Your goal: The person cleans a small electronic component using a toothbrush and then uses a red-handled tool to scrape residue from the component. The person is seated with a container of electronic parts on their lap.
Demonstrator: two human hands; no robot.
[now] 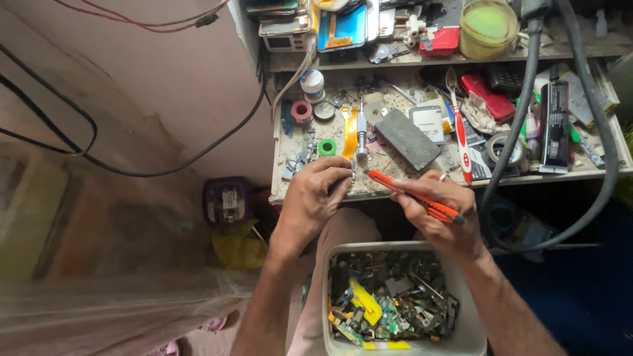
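Left hand [315, 198]: fingers curled in, tips pinched together on something very small at the front edge of the bench [369, 194]. Too small to tell what it is.

Right hand [440, 214]: closed around an orange craft knife [412, 196]. The knife has a slim orange body with a dark end sticking out past the knuckles; its front end points toward the left fingertips and sits just beside them. A ring shows on one finger of this hand.

Containers:
- Below and between both hands, a white rectangular tub [469, 333] rests on the person's lap. It is filled with broken circuit boards, small metal parts, green board pieces and a yellow scrap.
- Well beyond the right hand, on the shelf above the bench, a round clear tub [488, 28] holds a yellow-green material.

Just beyond the left hand: a silver screwdriver [361, 128] standing upright, an orange flat ribbon cable [350, 132], a small green tape roll [327, 146]. Beyond the right hand: a grey flat block [407, 138], a red and white toothbrush [460, 132], a red case [488, 95], a black tube [554, 125]. A thick grey hose [593, 112] loops past the right hand on its outer side.
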